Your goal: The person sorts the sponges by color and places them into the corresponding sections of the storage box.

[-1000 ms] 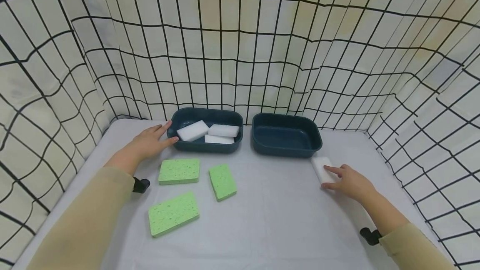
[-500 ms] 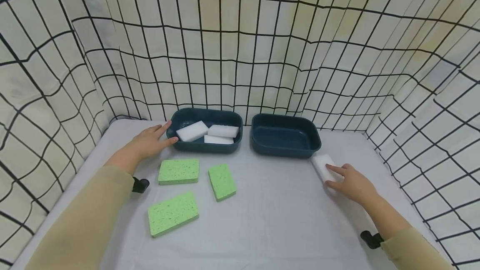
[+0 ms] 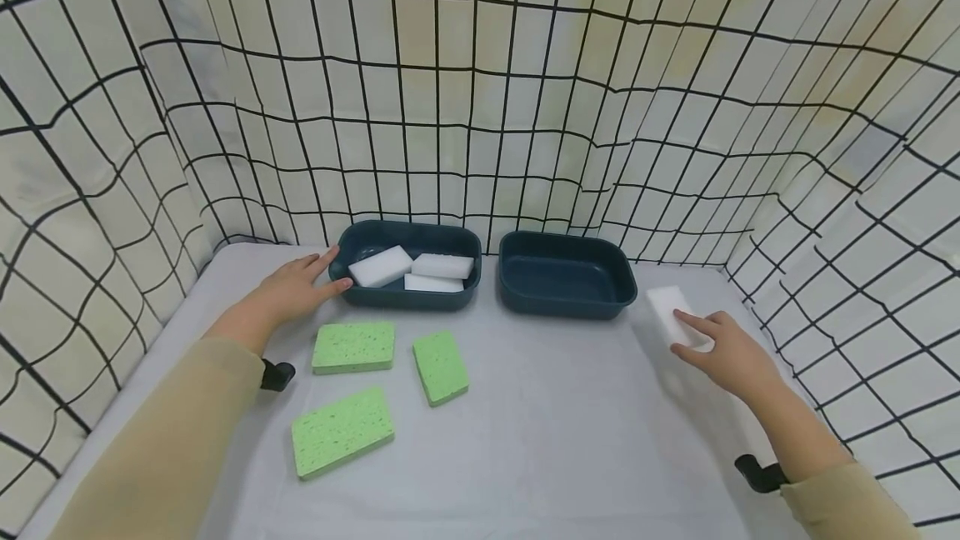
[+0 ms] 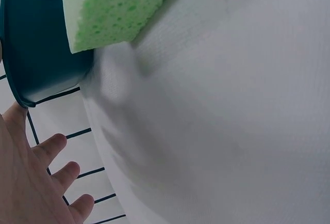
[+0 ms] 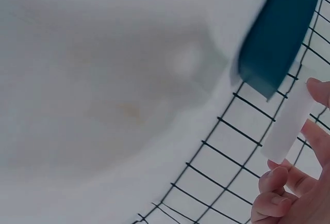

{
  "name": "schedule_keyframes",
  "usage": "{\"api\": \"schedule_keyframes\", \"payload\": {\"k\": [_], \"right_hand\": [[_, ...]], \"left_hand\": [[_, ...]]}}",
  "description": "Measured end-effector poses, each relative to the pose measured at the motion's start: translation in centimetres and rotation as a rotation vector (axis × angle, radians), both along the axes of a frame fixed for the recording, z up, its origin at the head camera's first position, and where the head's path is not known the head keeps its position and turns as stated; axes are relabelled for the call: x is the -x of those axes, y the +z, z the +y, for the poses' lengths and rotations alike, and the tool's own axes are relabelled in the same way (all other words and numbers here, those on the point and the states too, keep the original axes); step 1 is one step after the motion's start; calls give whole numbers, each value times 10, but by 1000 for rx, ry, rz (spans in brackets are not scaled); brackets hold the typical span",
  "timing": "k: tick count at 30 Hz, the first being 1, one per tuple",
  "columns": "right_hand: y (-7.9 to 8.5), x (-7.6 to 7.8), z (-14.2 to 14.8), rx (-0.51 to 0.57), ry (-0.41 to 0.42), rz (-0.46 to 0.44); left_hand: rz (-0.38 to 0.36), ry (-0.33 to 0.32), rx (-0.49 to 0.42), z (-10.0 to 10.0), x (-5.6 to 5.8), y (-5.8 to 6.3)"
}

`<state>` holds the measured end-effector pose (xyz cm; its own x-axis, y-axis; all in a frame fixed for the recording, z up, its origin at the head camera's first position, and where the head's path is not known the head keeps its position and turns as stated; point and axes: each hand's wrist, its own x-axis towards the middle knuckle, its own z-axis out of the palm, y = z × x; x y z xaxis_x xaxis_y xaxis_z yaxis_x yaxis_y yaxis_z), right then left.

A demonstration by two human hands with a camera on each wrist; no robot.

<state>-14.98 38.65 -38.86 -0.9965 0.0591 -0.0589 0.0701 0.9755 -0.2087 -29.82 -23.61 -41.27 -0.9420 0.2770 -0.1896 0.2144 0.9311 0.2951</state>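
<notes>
In the head view my right hand (image 3: 731,354) pinches a white sponge (image 3: 671,315) between thumb and fingers. The right wrist view shows this white sponge (image 5: 289,123) held up off the cloth, to the right of the right-hand dark teal bin (image 3: 567,304). My left hand (image 3: 296,288) touches the left end of the other dark teal bin (image 3: 408,298) with straight, spread fingers. Inside that bin lie three white sponges, among them a tilted white sponge (image 3: 381,266). The right-hand bin shows only its bare inside.
Three green sponges lie on the white cloth (image 3: 555,440) before the left bin: a back green sponge (image 3: 354,347), a smaller-looking green sponge (image 3: 441,367) and a front green sponge (image 3: 342,432). Black wire grid (image 3: 450,123) walls rise behind and on both sides.
My right hand has lifted the white sponge from the cloth and moved it slightly right, away from the right-hand bin. The left hand stays at its bin, and the head view has shifted slightly.
</notes>
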Motion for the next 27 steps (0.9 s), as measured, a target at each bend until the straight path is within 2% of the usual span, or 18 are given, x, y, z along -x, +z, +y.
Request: {"api": "schedule_keyframes", "payload": {"k": [7,15,22,27], "right_hand": [[22,9,-11,33,23,47],[46,26,-55,50,128,72],[49,56,-107,55,279,93],[44,78,-146,90,337,68]], "left_hand": [[-4,9,-3,-1,1,-1],[-5,10,-14,-2,2,-2],[-3,14,-23,-5,0,-3],[-1,12,-51,-2,1,-4]]}}
